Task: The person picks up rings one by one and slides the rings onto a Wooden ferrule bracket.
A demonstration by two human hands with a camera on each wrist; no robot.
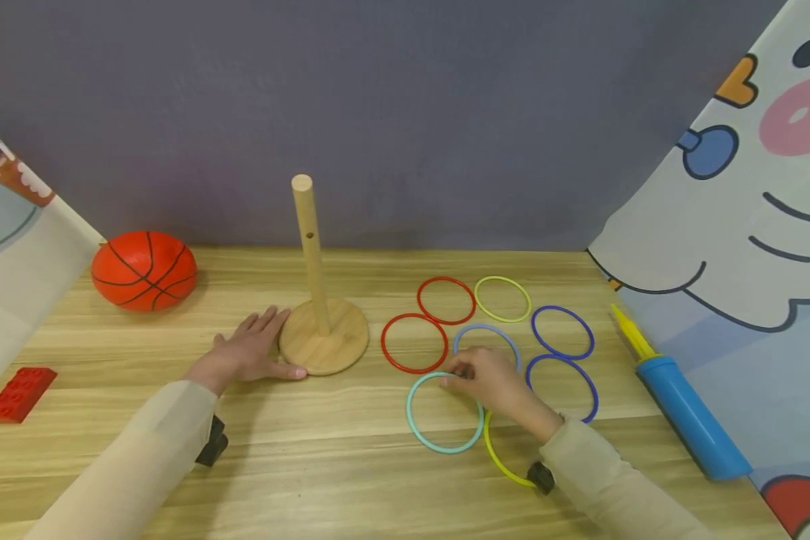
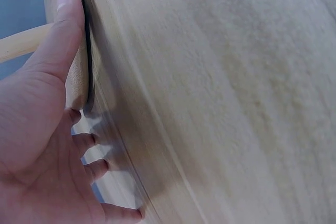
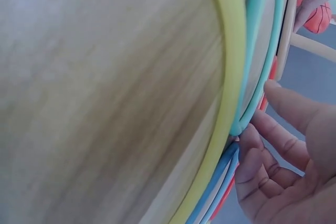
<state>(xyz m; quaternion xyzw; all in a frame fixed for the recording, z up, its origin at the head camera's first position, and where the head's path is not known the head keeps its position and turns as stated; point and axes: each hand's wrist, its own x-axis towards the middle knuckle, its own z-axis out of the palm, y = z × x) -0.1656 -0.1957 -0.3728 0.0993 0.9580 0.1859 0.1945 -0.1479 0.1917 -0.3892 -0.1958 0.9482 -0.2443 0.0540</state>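
Observation:
A round wooden base (image 1: 344,349) with an upright peg (image 1: 308,247) stands on the table. My left hand (image 1: 253,349) lies beside its left edge with fingers spread; in the left wrist view the thumb (image 2: 65,19) rests along the rim. My right hand (image 1: 489,379) is at the far edge of a light turquoise ring (image 1: 412,420), with thumb and index finger around that edge. In the right wrist view their fingertips (image 3: 272,87) meet the turquoise ring (image 3: 262,82), but whether they pinch it is unclear. A light blue ring (image 1: 489,327) lies partly behind this hand, a yellow ring (image 1: 502,466) partly under the forearm.
Two red rings (image 1: 413,371) (image 1: 445,279), a pale yellow ring (image 1: 502,278) and two dark blue rings (image 1: 562,307) (image 1: 594,386) lie around the right hand. A blue pump (image 1: 695,420) lies at right. At left are an orange ball (image 1: 145,270) and a red block (image 1: 19,394).

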